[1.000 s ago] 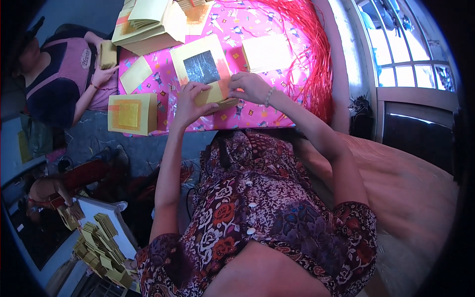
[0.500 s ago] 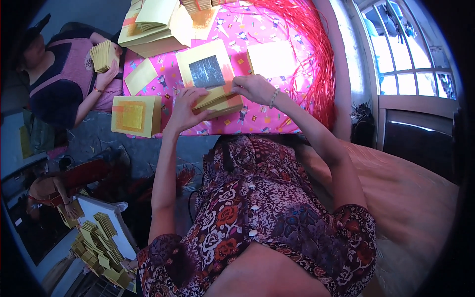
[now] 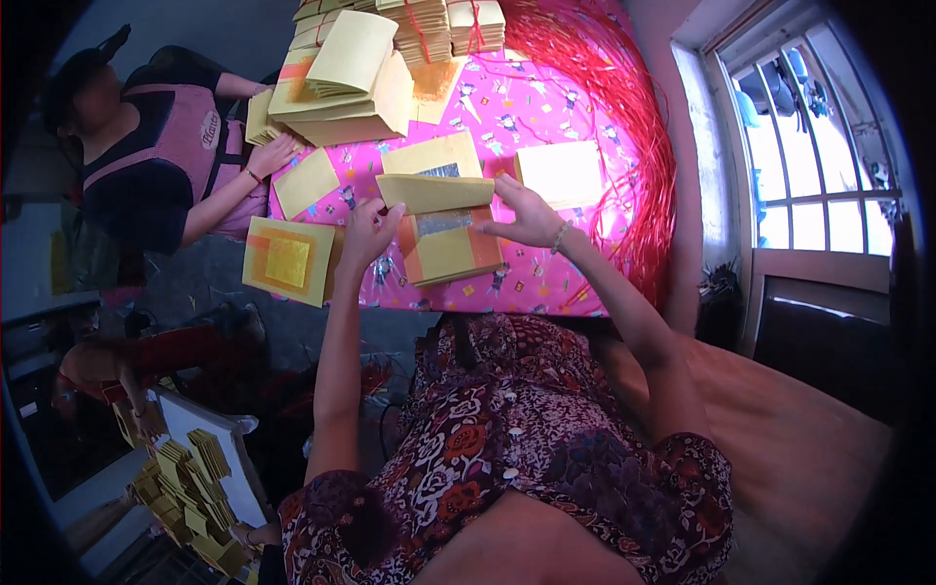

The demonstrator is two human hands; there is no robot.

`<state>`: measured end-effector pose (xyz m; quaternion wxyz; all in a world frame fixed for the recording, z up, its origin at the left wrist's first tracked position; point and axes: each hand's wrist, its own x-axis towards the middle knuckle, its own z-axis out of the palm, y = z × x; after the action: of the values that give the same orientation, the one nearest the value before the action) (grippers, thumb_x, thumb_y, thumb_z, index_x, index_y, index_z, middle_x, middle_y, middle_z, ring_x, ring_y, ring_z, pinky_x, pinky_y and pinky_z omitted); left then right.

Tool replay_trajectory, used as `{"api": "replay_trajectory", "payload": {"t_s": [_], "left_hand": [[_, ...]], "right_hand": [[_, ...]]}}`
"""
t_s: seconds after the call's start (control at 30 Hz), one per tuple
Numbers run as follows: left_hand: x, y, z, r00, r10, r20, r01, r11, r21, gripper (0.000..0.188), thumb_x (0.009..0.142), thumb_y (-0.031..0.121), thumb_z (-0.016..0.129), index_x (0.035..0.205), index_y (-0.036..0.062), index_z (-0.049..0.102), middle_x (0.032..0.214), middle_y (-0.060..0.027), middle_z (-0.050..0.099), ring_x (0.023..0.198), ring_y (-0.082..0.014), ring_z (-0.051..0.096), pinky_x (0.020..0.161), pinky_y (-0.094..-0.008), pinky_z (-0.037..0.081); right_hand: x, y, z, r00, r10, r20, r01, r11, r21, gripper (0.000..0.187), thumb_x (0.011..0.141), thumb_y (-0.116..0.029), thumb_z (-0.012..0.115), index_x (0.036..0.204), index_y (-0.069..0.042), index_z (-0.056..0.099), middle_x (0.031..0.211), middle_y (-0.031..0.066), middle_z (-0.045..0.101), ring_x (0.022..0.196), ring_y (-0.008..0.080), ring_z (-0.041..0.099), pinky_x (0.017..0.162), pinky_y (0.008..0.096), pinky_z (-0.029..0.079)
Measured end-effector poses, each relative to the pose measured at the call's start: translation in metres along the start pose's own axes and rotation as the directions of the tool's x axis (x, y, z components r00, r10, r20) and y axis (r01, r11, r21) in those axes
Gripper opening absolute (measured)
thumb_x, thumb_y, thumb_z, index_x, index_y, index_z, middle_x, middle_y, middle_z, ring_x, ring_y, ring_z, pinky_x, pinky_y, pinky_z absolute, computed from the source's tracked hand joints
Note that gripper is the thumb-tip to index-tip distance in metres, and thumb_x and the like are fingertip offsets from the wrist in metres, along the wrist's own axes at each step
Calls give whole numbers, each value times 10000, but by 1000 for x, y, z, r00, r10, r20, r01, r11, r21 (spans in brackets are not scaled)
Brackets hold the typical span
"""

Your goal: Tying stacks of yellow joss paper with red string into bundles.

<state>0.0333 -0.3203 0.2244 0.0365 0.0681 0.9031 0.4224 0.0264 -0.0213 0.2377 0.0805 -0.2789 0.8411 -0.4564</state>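
Between both hands a folded yellow paper sheet (image 3: 436, 193) is held up by its two ends, tilted on its long edge. My left hand (image 3: 370, 232) pinches its left end between thumb and fingers. At the right end, my right hand (image 3: 529, 216) has its fingers on the corner, thumb pointing inward. Just below lies a yellow paper stack (image 3: 458, 255) with orange and silver on it, partly covered by the held sheet. Behind the sheet rests a flat yellow paper (image 3: 414, 157) with a silver square, also partly hidden.
A tall yellow paper stack (image 3: 341, 107) stands far left, near tied bundles (image 3: 419, 29). Red strands (image 3: 643, 146) hang along the table's right side. A gold-squared paper block (image 3: 290, 260) sits at the near left edge. A co-worker's hand (image 3: 276, 154) holds papers beside the table.
The folded sheet has come up off the near stack, uncovering its silver patch. My right hand has opened out somewhat. The co-worker's papers moved toward the tall stack. The whole view has shifted.
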Motion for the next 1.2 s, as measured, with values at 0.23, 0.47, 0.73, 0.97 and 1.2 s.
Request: {"api": "replay_trajectory", "payload": {"t_s": [0.23,0.47,0.73,0.97,1.2], "left_hand": [[16,-3,10,989,-136,-65,124,979,-164,233,862,223,625,840,-2,569,634,-123,579,539,-199,550,515,-328,421],[14,-10,32,966,-122,-227,65,968,-242,181,867,132,626,975,24,529,640,-77,554,543,-156,541,502,-299,421],[16,3,34,942,-144,-303,64,963,-261,439,838,43,618,1235,34,429,707,-63,499,595,-157,529,546,-276,437],[20,7,27,957,-171,-237,115,966,-230,512,834,24,588,1309,46,396,710,-49,423,611,-161,460,555,-293,416],[24,9,21,967,-214,-140,196,971,-134,404,851,67,585,1238,84,472,663,-58,427,556,-166,457,524,-305,403]], "right_hand": [[29,20,28,933,214,-290,-196,977,88,356,876,-325,630,784,14,569,690,135,547,647,261,552,599,377,459],[45,16,31,844,458,-279,-447,888,107,408,845,-388,653,716,-9,577,596,129,572,532,255,555,526,378,437],[51,11,28,812,530,-242,-525,846,94,413,845,-372,657,684,-6,552,573,139,542,510,266,538,512,375,425],[53,12,27,808,525,-269,-532,845,51,428,846,-388,653,676,-10,550,570,132,538,498,258,527,496,368,417],[57,16,27,799,542,-262,-558,830,17,433,843,-403,656,683,-9,575,559,131,554,500,264,554,502,374,435]]}}
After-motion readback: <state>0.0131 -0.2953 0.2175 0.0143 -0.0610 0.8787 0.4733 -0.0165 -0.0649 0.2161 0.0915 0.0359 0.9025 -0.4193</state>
